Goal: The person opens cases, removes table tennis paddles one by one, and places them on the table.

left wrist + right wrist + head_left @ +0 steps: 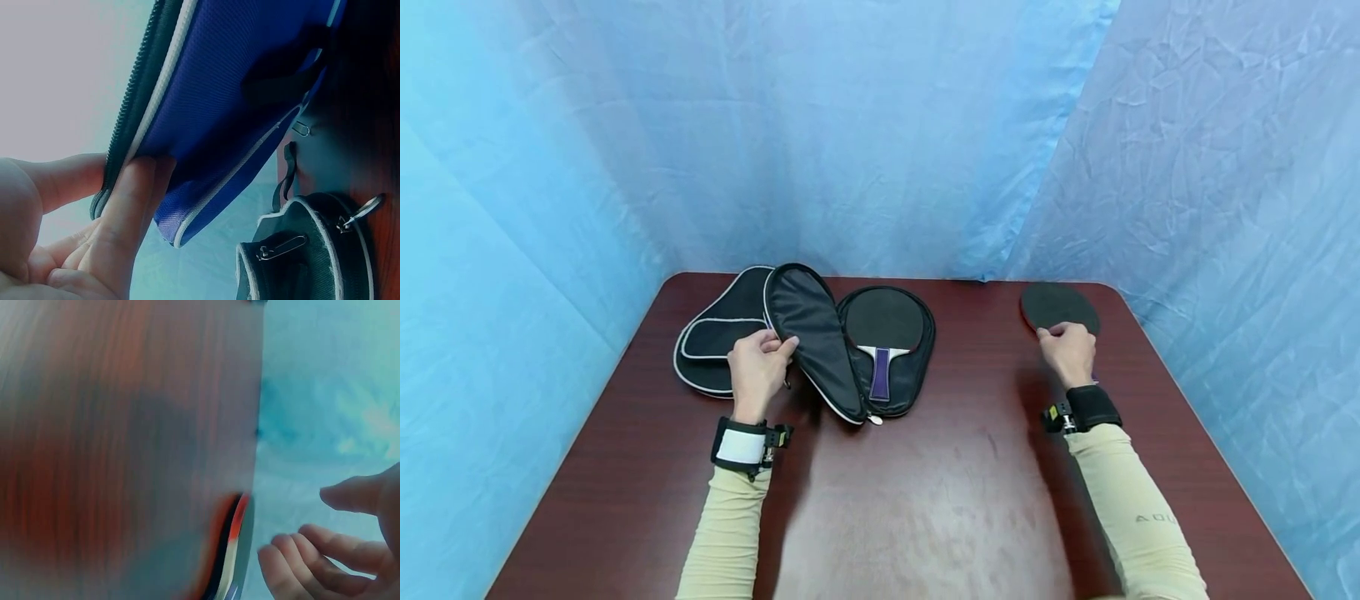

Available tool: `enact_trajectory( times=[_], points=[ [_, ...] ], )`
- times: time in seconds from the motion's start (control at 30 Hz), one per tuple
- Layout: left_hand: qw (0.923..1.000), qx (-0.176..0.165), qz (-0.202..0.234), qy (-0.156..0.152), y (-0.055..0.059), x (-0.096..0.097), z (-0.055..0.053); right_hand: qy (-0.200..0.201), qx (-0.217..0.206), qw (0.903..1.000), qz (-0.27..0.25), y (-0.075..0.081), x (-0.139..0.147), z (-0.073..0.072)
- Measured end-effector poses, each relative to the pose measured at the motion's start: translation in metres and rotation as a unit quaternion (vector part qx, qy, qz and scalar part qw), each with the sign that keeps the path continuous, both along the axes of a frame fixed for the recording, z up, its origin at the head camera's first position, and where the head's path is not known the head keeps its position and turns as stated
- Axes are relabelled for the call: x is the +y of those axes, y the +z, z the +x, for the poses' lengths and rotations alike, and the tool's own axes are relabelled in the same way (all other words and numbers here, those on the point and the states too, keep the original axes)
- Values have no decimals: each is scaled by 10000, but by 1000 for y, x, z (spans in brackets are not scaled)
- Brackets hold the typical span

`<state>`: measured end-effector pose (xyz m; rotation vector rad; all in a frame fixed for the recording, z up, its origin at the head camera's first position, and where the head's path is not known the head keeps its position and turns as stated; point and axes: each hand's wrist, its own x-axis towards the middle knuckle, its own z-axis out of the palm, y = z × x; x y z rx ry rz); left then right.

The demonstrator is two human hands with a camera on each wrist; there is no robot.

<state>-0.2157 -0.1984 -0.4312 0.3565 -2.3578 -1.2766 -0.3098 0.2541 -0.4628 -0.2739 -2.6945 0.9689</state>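
Note:
My left hand (758, 371) pinches the edge of the raised lid (808, 325) of an unzipped table tennis racket case, thumb on the black lining. In the left wrist view the lid's outside (212, 81) is blue with white piping and a zip along its edge. Inside the case's other half lies a racket (883, 321), black face up, with a purple and white handle. At the right, my right hand (1069, 354) is over a second racket (1052, 302). The right wrist view shows its fingers (284, 565) loosely bent, apart from that racket's red-and-black edge (232, 550).
A black racket case (718, 367) with white piping lies partly behind the left hand and the lid. Everything rests on a dark red-brown table (977, 467). Blue cloth (850, 150) hangs behind the table and at both sides.

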Motion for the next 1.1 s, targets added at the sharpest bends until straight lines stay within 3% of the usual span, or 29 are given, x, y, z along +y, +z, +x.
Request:
enact_trajectory(
  times=[0.13, 0.27, 0.47, 0.57, 0.73, 0.83, 0.9, 1.1],
  points=[
    [10000, -64, 65, 0, 0, 0, 0, 425, 80, 9991, 10, 2, -27, -2],
    [9999, -105, 130, 11, 0, 2, 0, 869, -143, 9961, -107, 7, -62, 0],
    [9999, -51, 160, -14, 2, 3, -2, 1461, -691, 9830, -872, 15, -132, 6],
    [9998, -16, 211, -55, 3, 3, -3, 1742, -890, 9765, -902, 18, -160, 6],
    [9996, -72, 269, -40, 3, 4, -5, 2490, -1734, 9515, -502, 14, -191, 10],
    [9996, -106, 276, -41, 3, 6, -6, 2680, -2203, 9375, -266, 6, -205, 14],
    [9996, -139, 226, -50, 3, 7, -7, 2609, -2298, 9375, -147, 0, -212, 16],
    [9998, -173, 74, -103, 2, 10, -10, 2231, -2116, 9515, 98, -16, -223, 21]
  ],
)
